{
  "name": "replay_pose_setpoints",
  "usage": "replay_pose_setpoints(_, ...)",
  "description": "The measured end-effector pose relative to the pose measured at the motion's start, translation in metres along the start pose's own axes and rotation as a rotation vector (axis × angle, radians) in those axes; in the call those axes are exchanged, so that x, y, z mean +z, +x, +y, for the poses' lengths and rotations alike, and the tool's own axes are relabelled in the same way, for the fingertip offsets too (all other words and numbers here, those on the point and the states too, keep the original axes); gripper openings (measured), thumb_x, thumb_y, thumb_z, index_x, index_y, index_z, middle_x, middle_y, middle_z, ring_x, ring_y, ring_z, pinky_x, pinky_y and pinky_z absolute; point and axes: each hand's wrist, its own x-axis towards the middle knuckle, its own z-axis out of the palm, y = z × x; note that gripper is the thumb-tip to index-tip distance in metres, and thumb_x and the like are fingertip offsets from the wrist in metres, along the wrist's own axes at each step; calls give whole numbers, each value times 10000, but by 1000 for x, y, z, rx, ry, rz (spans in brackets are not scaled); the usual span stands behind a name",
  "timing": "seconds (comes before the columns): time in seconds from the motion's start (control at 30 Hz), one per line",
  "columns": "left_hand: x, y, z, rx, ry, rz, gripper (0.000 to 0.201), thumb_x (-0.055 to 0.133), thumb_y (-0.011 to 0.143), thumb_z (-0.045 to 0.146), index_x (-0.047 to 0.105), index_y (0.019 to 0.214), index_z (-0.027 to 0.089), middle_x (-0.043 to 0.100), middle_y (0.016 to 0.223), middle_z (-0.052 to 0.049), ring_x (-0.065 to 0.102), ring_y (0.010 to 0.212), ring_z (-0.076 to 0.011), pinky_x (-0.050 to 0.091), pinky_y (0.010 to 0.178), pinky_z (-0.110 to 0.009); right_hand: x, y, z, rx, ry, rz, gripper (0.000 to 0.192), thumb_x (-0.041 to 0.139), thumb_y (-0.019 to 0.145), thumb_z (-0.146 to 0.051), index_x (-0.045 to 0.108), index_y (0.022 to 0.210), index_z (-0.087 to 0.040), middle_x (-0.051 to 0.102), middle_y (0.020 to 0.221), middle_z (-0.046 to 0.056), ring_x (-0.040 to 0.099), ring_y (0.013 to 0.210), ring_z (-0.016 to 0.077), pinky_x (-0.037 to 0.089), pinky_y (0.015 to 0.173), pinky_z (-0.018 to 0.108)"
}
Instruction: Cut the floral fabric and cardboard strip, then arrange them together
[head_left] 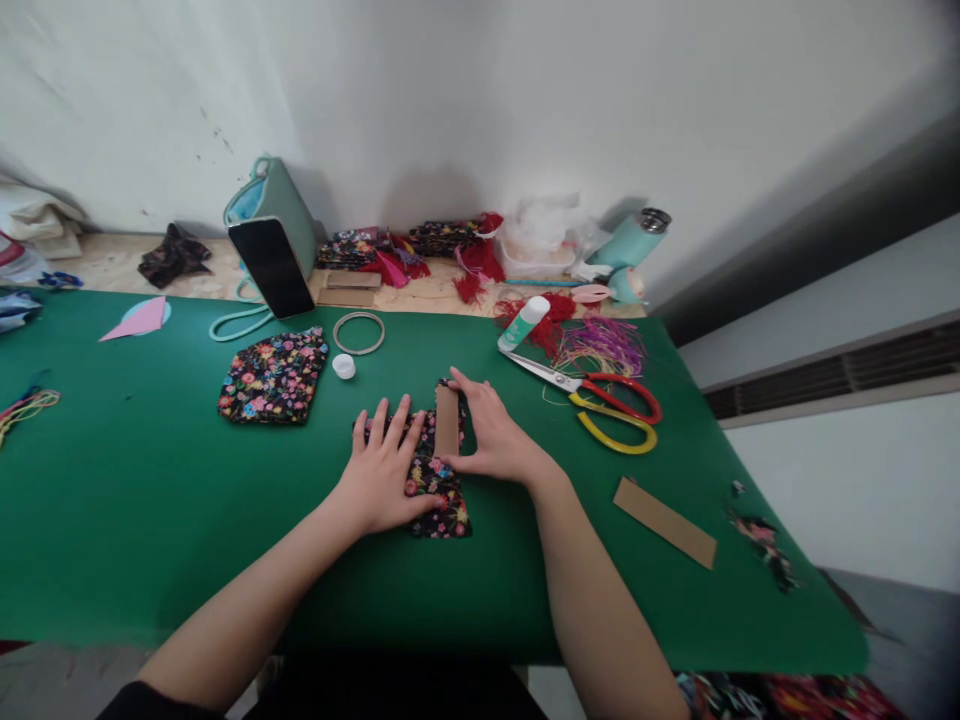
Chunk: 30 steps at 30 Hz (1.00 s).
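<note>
A black floral fabric piece point(442, 507) lies on the green table mat, partly hidden by my hands. My left hand point(381, 475) presses flat on its left part, fingers spread. On the fabric's upper right part sits a short brown cardboard strip point(447, 424). My right hand point(491, 432) spans this strip from the right, with the thumb at its near end and a fingertip at its far end. Left of my hands is a stack of floral fabric pieces point(275, 378), next to a metal ring point(358, 333) and a small white cap point(344, 366).
Scissors point(577, 385) with red and yellow handles lie at right, by a glue stick point(523, 324) and purple threads point(604, 345). A longer cardboard strip point(666, 522) lies nearer. A phone point(271, 268) leans on a teal pouch point(289, 205) at the back; a bottle point(632, 238) stands behind.
</note>
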Motion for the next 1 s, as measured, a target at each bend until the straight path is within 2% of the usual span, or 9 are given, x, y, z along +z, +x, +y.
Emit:
replay_pose_setpoints(0.23, -2, 1, 1, -11, 7, -22, 1060, 489, 708, 785, 201, 1504, 147, 77, 1588, -141, 62, 1434, -412, 30, 1119, -581, -1, 2, 0, 0, 23, 35, 1143, 757, 663, -279, -20, 1502, -275, 409, 1377, 137, 355, 1311, 333, 255, 1105, 587)
replay_pose_setpoints(0.43, -1, 0, 2, -8, 14, -16, 1062, 496, 704, 783, 203, 1504, 148, 80, 1587, -144, 66, 1434, -411, 37, 1119, -580, 1, 2, 3, -4, 19, 22, 1164, 749, 671, -277, -70, 1498, -287, 386, 1402, 129, 342, 1334, 328, 149, 1139, 602)
replay_pose_setpoints(0.57, 1, 0, 1, 3, 18, 8, 1055, 495, 706, 781, 212, 1502, 151, 93, 1586, -146, 79, 1431, -415, 39, 1118, -579, 1, 2, 2, -5, 28, 11, 1157, 732, 682, -267, -92, 1493, -306, 384, 1403, 124, 341, 1339, 324, 135, 1134, 619)
replay_pose_setpoints(0.8, 1, 0, 0, -1, 21, 11, 1062, 511, 698, 778, 214, 1502, 150, 96, 1585, -144, 80, 1431, -411, 39, 1118, -575, -2, 2, -1, 10, 46, 23, 1139, 734, 686, -254, -68, 1492, -320, 381, 1384, 124, 336, 1325, 326, 277, 1100, 574)
replay_pose_setpoints(1.0, 1, 0, 0, 2, 20, 16, 1061, 514, 698, 773, 211, 1503, 152, 93, 1586, -142, 81, 1431, -413, 40, 1117, -573, -2, 3, 1, 15, 31, -2, 1150, 724, 696, -261, -111, 1484, -327, 376, 1402, 124, 329, 1341, 343, 171, 1120, 623)
